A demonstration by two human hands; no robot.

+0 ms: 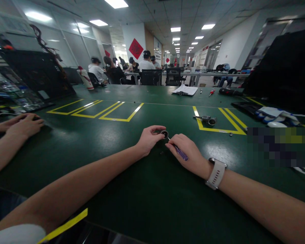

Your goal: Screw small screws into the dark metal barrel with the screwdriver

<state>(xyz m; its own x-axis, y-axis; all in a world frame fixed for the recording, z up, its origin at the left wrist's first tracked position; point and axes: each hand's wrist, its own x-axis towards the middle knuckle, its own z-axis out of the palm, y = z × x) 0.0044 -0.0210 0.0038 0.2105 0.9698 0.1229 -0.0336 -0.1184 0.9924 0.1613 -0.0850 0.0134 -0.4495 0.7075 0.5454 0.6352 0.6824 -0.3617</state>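
My left hand (150, 139) pinches a small round metal ring (164, 134) between thumb and fingers, above the green table (132, 189). My right hand (186, 154) is closed around a screwdriver with a purple handle (181, 153). The screwdriver's thin shaft points up and left, its tip at or close to the ring's lower right edge; exact contact is too small to tell. Just below, between my hands, lies a tiny dark part (162, 153). Inside a yellow taped outline to the right rests a metal part with a shaft and a round cup (208, 120).
Another person's hands (25, 126) rest at the left edge. A clipboard with paper (185, 89), a red tool (211, 92), a dark cylinder (230, 92), gloves (277, 115) and a small metal piece (231, 134) lie on the table. A bottle (85, 78) stands at the back left.
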